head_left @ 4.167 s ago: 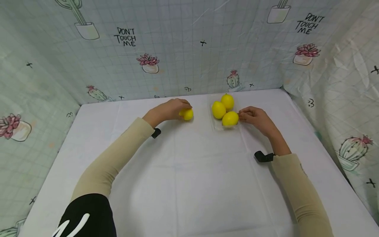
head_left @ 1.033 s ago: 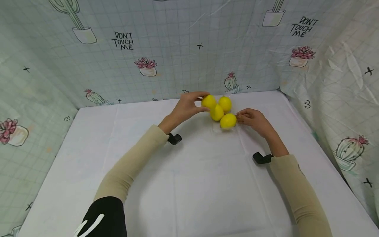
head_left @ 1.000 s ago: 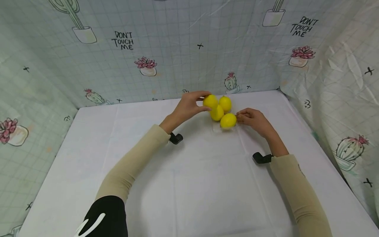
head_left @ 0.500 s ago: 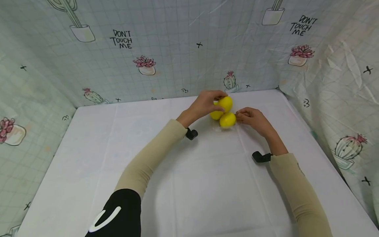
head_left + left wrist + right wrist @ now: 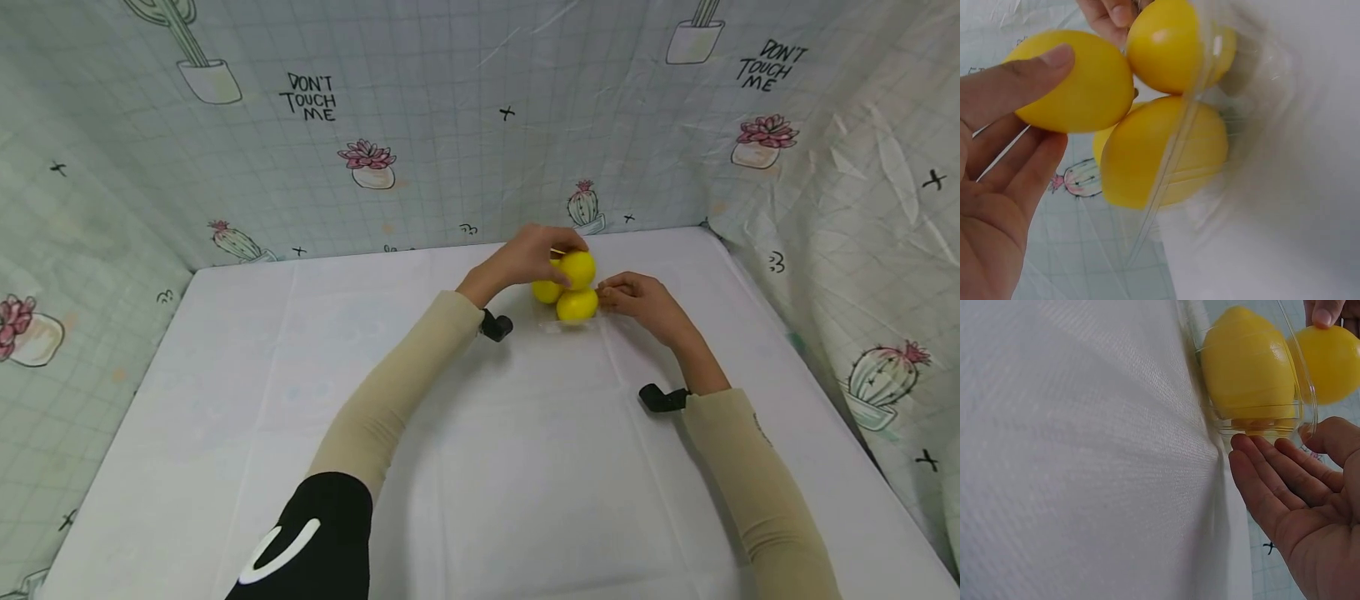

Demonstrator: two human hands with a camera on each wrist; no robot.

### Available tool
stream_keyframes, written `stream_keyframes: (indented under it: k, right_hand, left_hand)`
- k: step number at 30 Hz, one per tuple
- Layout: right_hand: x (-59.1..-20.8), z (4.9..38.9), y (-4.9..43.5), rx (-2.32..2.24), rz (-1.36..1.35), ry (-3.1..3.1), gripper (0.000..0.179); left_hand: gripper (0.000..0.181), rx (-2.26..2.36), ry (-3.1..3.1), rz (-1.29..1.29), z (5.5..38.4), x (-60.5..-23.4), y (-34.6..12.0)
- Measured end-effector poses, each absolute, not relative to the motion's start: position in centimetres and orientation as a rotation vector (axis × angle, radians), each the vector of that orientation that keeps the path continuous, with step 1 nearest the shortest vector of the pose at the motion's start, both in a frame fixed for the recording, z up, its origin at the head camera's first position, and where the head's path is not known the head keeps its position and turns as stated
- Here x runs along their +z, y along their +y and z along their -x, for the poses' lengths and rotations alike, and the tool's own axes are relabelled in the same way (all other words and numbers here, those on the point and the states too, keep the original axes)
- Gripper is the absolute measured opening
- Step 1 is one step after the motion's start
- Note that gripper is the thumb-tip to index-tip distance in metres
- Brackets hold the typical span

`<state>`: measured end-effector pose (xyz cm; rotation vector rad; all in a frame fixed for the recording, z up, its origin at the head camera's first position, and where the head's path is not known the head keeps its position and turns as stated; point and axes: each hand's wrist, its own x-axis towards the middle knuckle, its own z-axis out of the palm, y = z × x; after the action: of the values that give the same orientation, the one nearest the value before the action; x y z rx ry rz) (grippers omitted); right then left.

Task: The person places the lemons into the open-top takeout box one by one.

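In the head view my left hand (image 5: 528,257) holds a yellow lemon (image 5: 578,270) between thumb and fingers, above the clear plastic container (image 5: 551,326). The left wrist view shows the thumb laid over this lemon (image 5: 1079,87), which is against another lemon (image 5: 1166,47). More lemons sit in the container, one in front (image 5: 577,305) and one at left (image 5: 546,292); another is mostly hidden. My right hand (image 5: 641,302) is at the container's right side. In the right wrist view its fingertips (image 5: 1241,442) touch the clear wall, with the thumb at the rim.
A white cloth covers the table (image 5: 510,467). Behind it hangs a grid-patterned curtain (image 5: 450,125) with plant drawings, and it continues along both sides. A black wrist camera (image 5: 663,398) is on the right wrist, another (image 5: 496,326) on the left.
My left hand picked up the lemon from the table left of the container and carried it right, over the other lemons, then slightly lower. The right hand has stayed at the container's side.
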<state>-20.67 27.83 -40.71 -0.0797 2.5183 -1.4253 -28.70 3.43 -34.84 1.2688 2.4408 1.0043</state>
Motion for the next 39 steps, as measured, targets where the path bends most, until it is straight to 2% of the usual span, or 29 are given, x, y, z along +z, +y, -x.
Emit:
stream_keyframes:
  k: [10, 21, 32, 39]
  right_hand:
    - [-40.9, 20.6, 27.7, -1.448, 0.09, 2.509, 0.046]
    - [-41.2, 20.7, 27.8, -1.523, 0.154, 2.484, 0.042]
    - [-40.9, 20.4, 27.7, -1.509, 0.152, 2.505, 0.04]
    - [-40.8, 20.2, 27.5, -1.495, 0.151, 2.505, 0.045]
  left_hand:
    - [0.045, 0.806, 2.426, -1.257, 30.6, -33.4, 4.7]
    - [0.041, 0.711, 2.377, -1.208, 31.1, -33.0, 6.4]
    - [0.039, 0.616, 2.382, -1.193, 31.1, -34.2, 6.9]
    - [0.033, 0.555, 2.354, -1.234, 30.7, -35.1, 6.8]
